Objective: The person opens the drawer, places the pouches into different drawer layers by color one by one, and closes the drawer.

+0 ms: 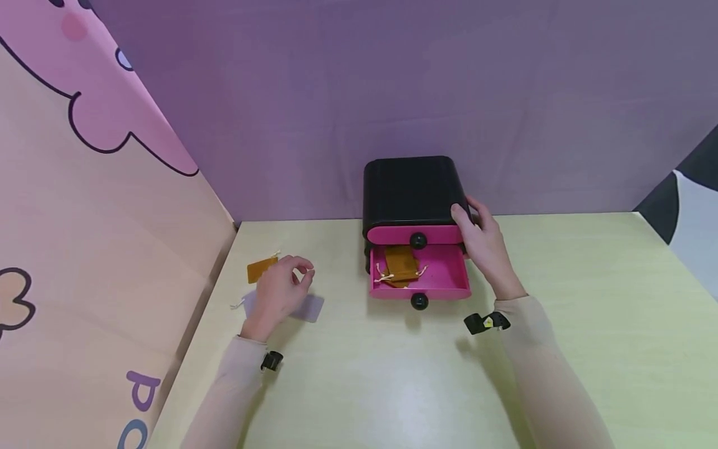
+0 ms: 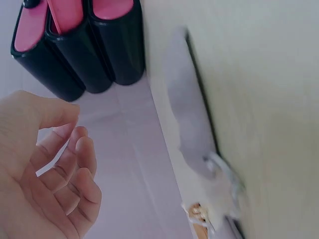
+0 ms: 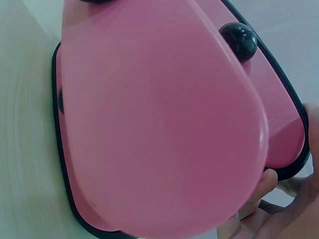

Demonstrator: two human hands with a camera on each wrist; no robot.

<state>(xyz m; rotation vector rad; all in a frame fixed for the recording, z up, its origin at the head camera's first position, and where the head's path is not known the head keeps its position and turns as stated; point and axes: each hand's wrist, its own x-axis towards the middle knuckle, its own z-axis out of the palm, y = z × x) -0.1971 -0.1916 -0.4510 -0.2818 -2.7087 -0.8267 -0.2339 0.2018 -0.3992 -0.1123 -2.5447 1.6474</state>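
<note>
A small black drawer cabinet [image 1: 414,190] with pink drawers and round black knobs stands at the back of the table. Its pulled-out pink drawer [image 1: 449,274] contains mustard-yellow drawstring pouches [image 1: 400,262] with cream cords. My right hand [image 1: 487,246] grips the cabinet's right side, thumb on the top edge and fingers along the side. To the left, my left hand [image 1: 280,290] hovers over a grey drawstring pouch [image 1: 310,308], partly covering it. Its fingers are loosely curled, thumb near the index fingertip, with nothing visible between them in the left wrist view. Just behind it lies another mustard-yellow pouch [image 1: 260,269].
The pale wooden table [image 1: 392,386] meets a purple cloth backdrop [image 1: 280,125] behind the cabinet. A printed panel [image 1: 112,249] borders the left edge. At the far right is a black and white shape [image 1: 667,206].
</note>
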